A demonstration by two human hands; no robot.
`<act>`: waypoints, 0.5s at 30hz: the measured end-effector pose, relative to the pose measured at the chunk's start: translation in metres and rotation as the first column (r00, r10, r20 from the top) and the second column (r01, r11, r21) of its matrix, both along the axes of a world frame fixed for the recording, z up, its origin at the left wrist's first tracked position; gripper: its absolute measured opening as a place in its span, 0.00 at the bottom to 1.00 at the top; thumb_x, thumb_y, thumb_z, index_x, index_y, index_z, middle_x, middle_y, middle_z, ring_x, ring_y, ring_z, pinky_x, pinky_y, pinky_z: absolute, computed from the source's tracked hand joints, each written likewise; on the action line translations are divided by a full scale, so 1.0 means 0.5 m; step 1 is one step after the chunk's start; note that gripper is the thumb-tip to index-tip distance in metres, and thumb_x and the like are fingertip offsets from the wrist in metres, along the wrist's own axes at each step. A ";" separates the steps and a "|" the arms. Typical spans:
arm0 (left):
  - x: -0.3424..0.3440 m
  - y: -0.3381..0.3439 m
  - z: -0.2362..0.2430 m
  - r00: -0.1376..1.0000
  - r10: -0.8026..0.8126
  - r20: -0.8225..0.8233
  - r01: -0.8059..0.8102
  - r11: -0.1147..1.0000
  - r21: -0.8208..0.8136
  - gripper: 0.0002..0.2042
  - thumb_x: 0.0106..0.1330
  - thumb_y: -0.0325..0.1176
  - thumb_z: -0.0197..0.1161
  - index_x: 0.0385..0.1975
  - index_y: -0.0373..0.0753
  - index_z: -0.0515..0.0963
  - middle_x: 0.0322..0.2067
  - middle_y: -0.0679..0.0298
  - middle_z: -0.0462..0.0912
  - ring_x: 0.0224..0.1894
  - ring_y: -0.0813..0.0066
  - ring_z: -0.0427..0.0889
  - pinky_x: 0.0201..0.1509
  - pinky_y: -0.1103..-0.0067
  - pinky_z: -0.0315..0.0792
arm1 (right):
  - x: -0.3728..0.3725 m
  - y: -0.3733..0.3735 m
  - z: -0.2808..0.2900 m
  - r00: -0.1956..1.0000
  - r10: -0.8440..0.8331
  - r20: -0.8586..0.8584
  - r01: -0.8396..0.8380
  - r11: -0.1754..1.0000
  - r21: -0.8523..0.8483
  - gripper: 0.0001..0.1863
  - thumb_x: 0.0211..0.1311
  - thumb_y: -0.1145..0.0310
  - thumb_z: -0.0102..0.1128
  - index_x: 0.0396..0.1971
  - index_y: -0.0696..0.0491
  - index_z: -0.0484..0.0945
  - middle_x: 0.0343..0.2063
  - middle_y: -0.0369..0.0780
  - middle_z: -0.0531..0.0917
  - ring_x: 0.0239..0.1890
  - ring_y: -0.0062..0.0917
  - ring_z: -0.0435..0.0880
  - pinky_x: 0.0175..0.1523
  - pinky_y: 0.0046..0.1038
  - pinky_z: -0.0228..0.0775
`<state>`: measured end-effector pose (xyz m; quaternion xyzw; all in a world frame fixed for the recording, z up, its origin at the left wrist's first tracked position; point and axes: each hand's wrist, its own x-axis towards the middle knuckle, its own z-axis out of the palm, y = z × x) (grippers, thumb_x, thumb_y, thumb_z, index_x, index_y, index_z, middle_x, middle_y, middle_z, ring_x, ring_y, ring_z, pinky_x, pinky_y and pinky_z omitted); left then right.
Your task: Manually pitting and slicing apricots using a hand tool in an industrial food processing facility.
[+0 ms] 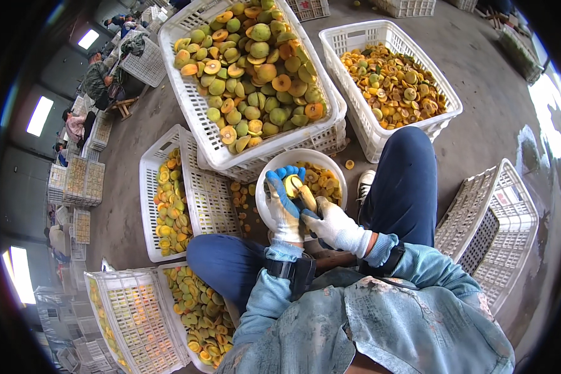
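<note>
- Left hand (285,206) — gloved blue-and-white — closes round a yellow-green fruit (292,184) over the white tub (262,202)
- Right hand (340,228) grips a tan, elongated object (306,198) at the fruit, hands close together
- Cut pieces (323,181) lie inside the tub

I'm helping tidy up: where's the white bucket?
In the head view, near centre: the bucket stands beneath the left hand, left of the shoe.

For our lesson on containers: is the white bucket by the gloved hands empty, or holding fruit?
Holding some: orange-yellow fruit pieces show inside the white bucket. How deep they lie, I cannot tell.
</note>
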<state>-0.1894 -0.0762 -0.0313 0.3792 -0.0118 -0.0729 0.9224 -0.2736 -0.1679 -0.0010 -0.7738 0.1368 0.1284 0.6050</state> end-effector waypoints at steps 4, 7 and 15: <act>-0.001 0.001 0.002 0.994 0.029 0.106 -0.048 0.984 0.174 0.13 0.64 0.42 0.54 0.31 0.36 0.72 0.30 0.61 0.77 0.36 0.68 0.77 0.51 0.67 0.72 | 0.005 -0.004 0.040 0.988 0.026 -0.149 -0.006 0.991 0.135 0.24 0.55 0.55 0.53 0.39 0.64 0.69 0.28 0.53 0.78 0.33 0.42 0.79 0.39 0.33 0.70; -0.002 0.000 0.000 0.989 0.019 0.149 -0.063 0.951 0.302 0.12 0.64 0.39 0.55 0.34 0.34 0.72 0.31 0.61 0.77 0.37 0.67 0.78 0.50 0.68 0.72 | 0.010 -0.011 0.010 0.989 0.051 -0.140 -0.014 0.966 0.257 0.23 0.54 0.56 0.53 0.37 0.64 0.70 0.28 0.51 0.78 0.33 0.39 0.80 0.39 0.32 0.70; 0.002 0.000 0.020 0.999 -0.031 0.032 0.022 0.970 0.244 0.21 0.66 0.49 0.48 0.39 0.32 0.71 0.32 0.58 0.78 0.37 0.65 0.79 0.49 0.66 0.74 | 0.025 -0.033 0.011 0.965 0.258 -0.047 -0.259 0.966 -0.013 0.25 0.51 0.57 0.58 0.38 0.65 0.69 0.30 0.52 0.79 0.34 0.39 0.79 0.40 0.31 0.71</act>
